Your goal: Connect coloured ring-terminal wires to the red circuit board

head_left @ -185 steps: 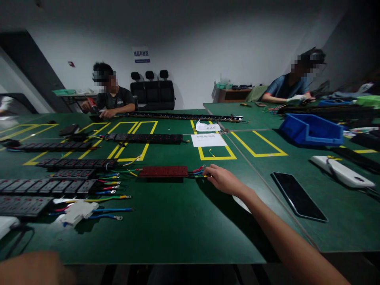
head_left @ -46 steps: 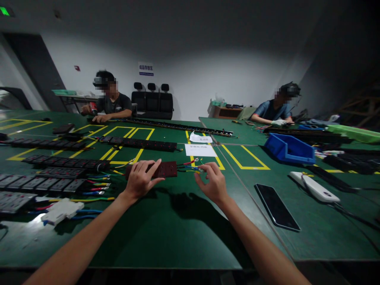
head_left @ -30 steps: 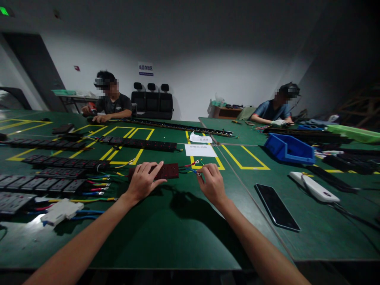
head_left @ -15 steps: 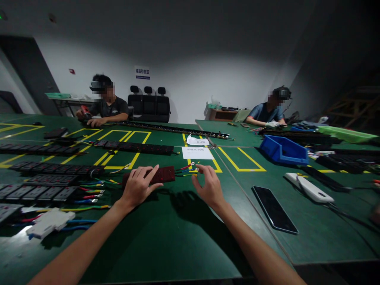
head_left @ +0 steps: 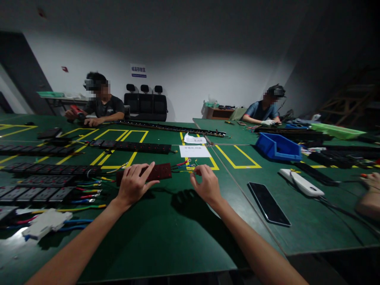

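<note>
My left hand (head_left: 133,185) lies over a dark red socket strip (head_left: 162,171) and grips it against the green table, thumb and forefinger apart along its near side. Red, blue and yellow-green wires with ring terminals come out of the strip's right end. At those wire ends, my right hand (head_left: 205,183) is closed in a pinch on the yellow-green wire (head_left: 182,171). Its fingers partly hide the wire's tip. Left of my left hand lie several black socket strips (head_left: 49,181) with loose coloured wires.
A white paper sheet (head_left: 195,151) lies beyond the wires. To the right are a phone (head_left: 268,203), a white corded device (head_left: 301,183) and a blue bin (head_left: 278,148). A white plastic part (head_left: 47,223) lies near left. Two people work across the table; another person's hand (head_left: 371,184) shows at right.
My right thumb and fingertips have come together on the yellow-green wire. My left hand still grips the strip. The view has shifted slightly, and another person's hand shows more at the right edge.
</note>
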A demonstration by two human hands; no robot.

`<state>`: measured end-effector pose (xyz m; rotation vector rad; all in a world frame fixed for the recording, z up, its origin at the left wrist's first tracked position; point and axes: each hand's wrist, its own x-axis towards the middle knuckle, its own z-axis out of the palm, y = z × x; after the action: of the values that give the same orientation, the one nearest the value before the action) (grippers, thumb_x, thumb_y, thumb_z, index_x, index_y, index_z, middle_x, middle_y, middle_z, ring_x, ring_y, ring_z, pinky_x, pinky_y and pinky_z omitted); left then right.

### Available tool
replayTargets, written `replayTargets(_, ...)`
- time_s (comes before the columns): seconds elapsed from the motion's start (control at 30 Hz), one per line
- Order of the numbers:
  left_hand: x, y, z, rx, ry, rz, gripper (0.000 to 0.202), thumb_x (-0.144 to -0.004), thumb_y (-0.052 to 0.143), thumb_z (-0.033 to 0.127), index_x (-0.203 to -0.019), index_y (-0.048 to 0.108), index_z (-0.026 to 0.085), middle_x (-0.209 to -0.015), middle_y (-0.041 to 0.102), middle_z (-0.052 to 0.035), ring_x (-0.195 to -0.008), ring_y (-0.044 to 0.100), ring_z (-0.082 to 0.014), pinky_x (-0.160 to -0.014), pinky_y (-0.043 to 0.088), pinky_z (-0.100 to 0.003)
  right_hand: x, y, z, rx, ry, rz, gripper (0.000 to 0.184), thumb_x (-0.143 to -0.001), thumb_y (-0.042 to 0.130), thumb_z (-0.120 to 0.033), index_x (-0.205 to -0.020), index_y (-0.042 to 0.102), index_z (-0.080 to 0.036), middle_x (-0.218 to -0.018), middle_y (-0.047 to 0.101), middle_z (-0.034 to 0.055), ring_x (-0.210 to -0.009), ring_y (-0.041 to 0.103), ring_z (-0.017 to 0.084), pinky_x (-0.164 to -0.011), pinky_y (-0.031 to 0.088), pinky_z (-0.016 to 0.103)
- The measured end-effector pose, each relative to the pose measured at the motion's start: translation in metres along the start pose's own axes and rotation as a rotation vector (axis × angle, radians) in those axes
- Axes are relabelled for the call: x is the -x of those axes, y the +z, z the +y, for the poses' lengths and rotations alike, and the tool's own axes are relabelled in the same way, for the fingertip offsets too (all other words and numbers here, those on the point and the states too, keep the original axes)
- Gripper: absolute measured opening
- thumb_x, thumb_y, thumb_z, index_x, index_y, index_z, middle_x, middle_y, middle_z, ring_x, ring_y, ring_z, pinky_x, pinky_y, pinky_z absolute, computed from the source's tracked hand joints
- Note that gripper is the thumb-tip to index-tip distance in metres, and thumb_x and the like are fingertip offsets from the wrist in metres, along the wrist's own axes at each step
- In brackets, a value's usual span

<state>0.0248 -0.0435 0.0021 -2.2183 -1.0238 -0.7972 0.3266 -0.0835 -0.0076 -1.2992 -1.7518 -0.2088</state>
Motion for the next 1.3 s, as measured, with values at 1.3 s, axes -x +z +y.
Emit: replayTargets(1.3, -0.001, 0.007, 0.004, -0.031, 0.033, -0.022, 0.063, -0.100, 0.044, 0.060, -0.139, 0.060, 0.013, -0.111, 0.068, -0.0193, -0.101, 0.061, -0.0340, -0.084, 0.043, -0.044, 0.002, 0.029, 0.021, -0.489, 0.510, -0.296, 0.062, -0.090, 0.051, -0.069, -0.056, 0.062, -0.018, -0.050, 0.049, -0.0014, -0.050, 0.046, 0.012, -0.053, 0.028, 0.025)
